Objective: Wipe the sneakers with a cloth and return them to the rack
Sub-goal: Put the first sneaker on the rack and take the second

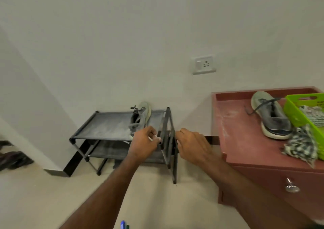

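A grey sneaker (140, 118) lies on the top shelf of the dark shoe rack (105, 123), at its right end. The second grey sneaker (270, 116) rests on the red cabinet (245, 141) to the right. A checked cloth (301, 146) lies crumpled by that sneaker's heel, at the cabinet's front edge. My left hand (143, 144) pinches the front post of the rack's right side frame. My right hand (192, 146) curls round the same side frame from the right, its fingertips hidden behind the bars.
A green plastic basket (298, 113) holding more cloth stands on the cabinet at the far right. The cabinet has a drawer with a metal knob (291, 186). A wall socket (204, 64) sits above the rack. Dark shoes (12, 158) lie on the floor at the left.
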Action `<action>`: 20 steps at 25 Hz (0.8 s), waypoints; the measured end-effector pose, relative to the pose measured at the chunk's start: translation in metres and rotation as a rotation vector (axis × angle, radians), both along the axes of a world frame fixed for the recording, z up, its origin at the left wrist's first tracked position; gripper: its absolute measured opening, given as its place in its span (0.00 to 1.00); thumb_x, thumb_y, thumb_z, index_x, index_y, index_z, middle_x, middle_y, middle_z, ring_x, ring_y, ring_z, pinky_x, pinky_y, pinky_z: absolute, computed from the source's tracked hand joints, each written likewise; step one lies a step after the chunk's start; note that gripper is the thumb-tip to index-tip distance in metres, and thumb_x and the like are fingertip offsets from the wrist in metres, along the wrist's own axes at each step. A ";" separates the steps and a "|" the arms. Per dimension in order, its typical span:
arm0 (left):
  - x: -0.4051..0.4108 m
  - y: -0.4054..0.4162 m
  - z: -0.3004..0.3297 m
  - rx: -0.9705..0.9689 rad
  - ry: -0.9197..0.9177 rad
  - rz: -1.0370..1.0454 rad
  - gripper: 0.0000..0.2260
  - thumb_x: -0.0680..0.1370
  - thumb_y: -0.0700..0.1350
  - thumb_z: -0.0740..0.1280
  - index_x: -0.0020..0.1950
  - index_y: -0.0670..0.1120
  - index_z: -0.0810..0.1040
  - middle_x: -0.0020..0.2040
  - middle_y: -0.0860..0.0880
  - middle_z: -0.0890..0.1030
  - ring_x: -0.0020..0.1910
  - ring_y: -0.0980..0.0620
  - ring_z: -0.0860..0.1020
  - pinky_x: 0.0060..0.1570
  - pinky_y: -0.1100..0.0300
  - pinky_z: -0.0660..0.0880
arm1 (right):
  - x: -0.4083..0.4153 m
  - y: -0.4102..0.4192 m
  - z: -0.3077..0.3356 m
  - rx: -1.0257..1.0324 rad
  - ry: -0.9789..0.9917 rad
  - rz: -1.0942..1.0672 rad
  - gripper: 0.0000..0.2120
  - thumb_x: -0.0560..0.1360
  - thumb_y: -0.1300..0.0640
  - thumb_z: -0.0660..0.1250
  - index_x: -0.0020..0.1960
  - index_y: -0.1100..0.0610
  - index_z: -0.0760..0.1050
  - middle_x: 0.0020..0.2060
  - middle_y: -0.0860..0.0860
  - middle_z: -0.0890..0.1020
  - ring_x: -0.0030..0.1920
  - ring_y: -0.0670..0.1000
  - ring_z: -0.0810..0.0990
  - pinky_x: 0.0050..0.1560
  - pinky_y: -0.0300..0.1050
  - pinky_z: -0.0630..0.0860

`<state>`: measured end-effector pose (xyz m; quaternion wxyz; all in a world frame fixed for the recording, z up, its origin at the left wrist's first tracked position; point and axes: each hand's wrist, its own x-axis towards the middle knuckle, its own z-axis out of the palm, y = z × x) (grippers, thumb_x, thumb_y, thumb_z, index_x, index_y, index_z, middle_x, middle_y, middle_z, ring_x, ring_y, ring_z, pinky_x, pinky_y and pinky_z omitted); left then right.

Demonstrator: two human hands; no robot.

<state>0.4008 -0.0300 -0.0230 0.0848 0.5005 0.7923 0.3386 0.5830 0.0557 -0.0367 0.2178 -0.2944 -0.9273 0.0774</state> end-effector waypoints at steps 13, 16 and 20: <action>-0.131 0.045 -0.049 -0.105 -0.121 0.260 0.23 0.72 0.48 0.77 0.64 0.49 0.75 0.57 0.45 0.81 0.53 0.45 0.80 0.58 0.49 0.79 | -0.158 0.028 -0.031 -0.414 0.099 -0.009 0.04 0.74 0.57 0.69 0.42 0.50 0.78 0.38 0.46 0.80 0.39 0.45 0.80 0.44 0.46 0.82; -0.119 0.051 -0.050 0.040 -0.142 0.403 0.10 0.77 0.44 0.73 0.56 0.44 0.79 0.50 0.46 0.83 0.50 0.46 0.81 0.54 0.50 0.79 | -0.141 0.035 -0.032 -0.417 0.105 -0.011 0.02 0.75 0.57 0.70 0.44 0.51 0.79 0.39 0.46 0.80 0.40 0.44 0.79 0.44 0.42 0.80; -0.075 0.040 -0.033 0.182 -0.212 0.375 0.04 0.78 0.41 0.71 0.50 0.43 0.78 0.43 0.50 0.78 0.43 0.50 0.80 0.46 0.58 0.79 | -0.096 0.037 -0.017 -0.412 0.173 -0.040 0.03 0.75 0.57 0.69 0.43 0.51 0.79 0.40 0.46 0.82 0.39 0.43 0.79 0.39 0.36 0.74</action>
